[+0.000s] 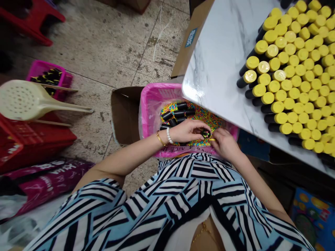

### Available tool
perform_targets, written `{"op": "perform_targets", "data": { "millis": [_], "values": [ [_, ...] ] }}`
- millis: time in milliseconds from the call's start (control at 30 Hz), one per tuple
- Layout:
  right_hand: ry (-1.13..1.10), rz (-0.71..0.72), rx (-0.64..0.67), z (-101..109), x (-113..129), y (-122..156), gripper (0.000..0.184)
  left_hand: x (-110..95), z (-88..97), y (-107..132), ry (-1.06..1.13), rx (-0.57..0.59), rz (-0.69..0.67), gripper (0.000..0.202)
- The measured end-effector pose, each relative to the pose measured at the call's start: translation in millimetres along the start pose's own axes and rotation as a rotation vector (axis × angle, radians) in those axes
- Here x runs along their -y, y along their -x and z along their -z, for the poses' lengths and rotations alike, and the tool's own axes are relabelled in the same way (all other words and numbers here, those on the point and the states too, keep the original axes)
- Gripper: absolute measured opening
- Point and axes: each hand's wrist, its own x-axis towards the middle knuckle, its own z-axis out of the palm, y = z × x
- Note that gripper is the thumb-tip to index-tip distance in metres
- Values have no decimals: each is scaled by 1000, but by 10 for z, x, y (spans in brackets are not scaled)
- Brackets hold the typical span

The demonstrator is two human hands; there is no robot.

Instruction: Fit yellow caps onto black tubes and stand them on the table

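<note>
Left hand: curled narrowly around a black tube, its round end turned toward the other hand.
Right hand: pinches a small yellow piece just beside that end, so both hands work together.
Pink basket: directly below the hands, within easy reach, with loose black tubes lying on multicoloured beads.
Tabletop: white marble-patterned, its edge overhanging the basket, with yellow-capped black tubes packed in rows toward its far corner.

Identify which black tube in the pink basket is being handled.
The black tube at the fingertips of the left hand, held over the coloured beads with its round end showing. The other black tubes lie untouched on the beads.
</note>
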Motion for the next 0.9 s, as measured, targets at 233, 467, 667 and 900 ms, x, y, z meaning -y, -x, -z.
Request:
{"op": "perform_targets", "data": {
  "millis": [233, 467, 667, 900],
  "values": [
    [-211, -210, -32, 101, 79, -38, 25, 7, -134, 15, -580, -13, 64, 31],
    [-463, -235, 38, 185, 57, -40, 31, -28, -137, 34, -621, 25, 31, 28],
    [-689, -356, -32, 142, -10, 14, 22, 116, -137, 48, -415, -23, 55, 31],
    [-968, -383, -48, 223, 69, 77, 28, 65, -121, 44, -277, -29, -29, 33]
  ]
}}
